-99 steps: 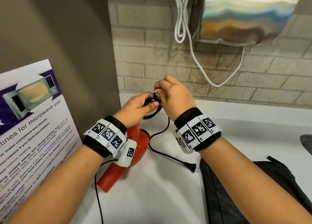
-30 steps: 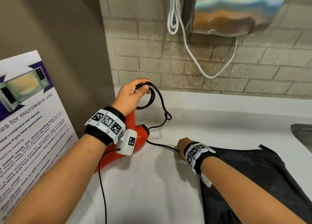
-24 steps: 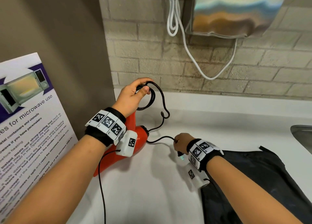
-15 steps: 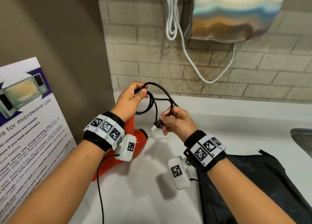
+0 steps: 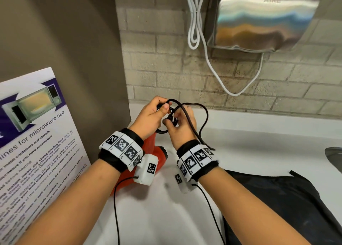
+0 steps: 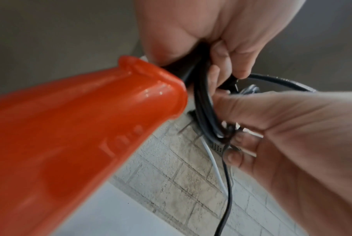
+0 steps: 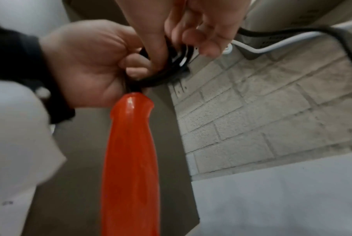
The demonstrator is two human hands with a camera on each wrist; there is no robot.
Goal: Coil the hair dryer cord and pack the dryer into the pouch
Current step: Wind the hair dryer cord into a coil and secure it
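The red hair dryer (image 5: 160, 155) lies on the white counter (image 5: 166, 217), its handle (image 6: 80, 127) rising toward my hands. Just above the handle end (image 7: 130, 143), my left hand (image 5: 149, 117) grips the coiled black cord (image 5: 162, 132). My right hand (image 5: 182, 128) meets it from the right and pinches the plug end of the cord (image 6: 227, 134) against the coil. One loose loop (image 5: 205, 115) arcs out to the right over my right wrist. The black pouch (image 5: 277, 198) lies flat at the lower right.
A microwave poster (image 5: 37, 143) leans against the brown panel on the left. A steel hand dryer (image 5: 262, 19) and its white cable (image 5: 194, 23) hang on the brick wall behind. A sink rim (image 5: 335, 158) shows at the right edge.
My right hand picked the plug end up from the counter beside the pouch and carried it up to the coil in my left hand. The left hand kept its hold.
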